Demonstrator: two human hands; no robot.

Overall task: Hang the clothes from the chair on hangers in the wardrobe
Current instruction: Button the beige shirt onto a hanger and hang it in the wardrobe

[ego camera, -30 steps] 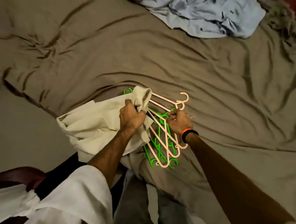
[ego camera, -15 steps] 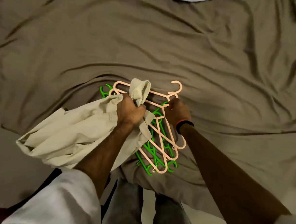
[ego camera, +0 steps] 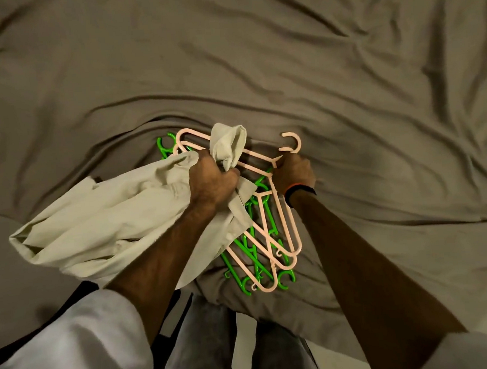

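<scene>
Overhead, head view: the person stood at the edge of a bed (ego camera: 343, 62) covered in a wrinkled grey-brown sheet, both arms reaching forward.
Left hand (ego camera: 212, 183): clenched round a bunched part of a cream garment (ego camera: 109, 222); a twisted end of the cloth stuck up above the fist.
Garment position: most of it hung to the left of the left forearm, off the bed edge; its gripped part lay over the upper bar of a pink hanger.
Right hand (ego camera: 293, 172): fingers curled round the neck of the pink hanger (ego camera: 293, 232), just below its hook, which pointed away from the person.
Hanger pile: several pink hangers and green hangers (ego camera: 235, 248) lay tangled together on the bed edge, between the two forearms; the exact count could not be told.
Wrist: a dark band with an orange edge (ego camera: 299, 190) sat on the right wrist.
Clothing: white sleeves (ego camera: 84, 354) pushed up both arms; grey trouser legs (ego camera: 199, 346) showed below the bed edge.
Wardrobe and chair: not in the frame.
</scene>
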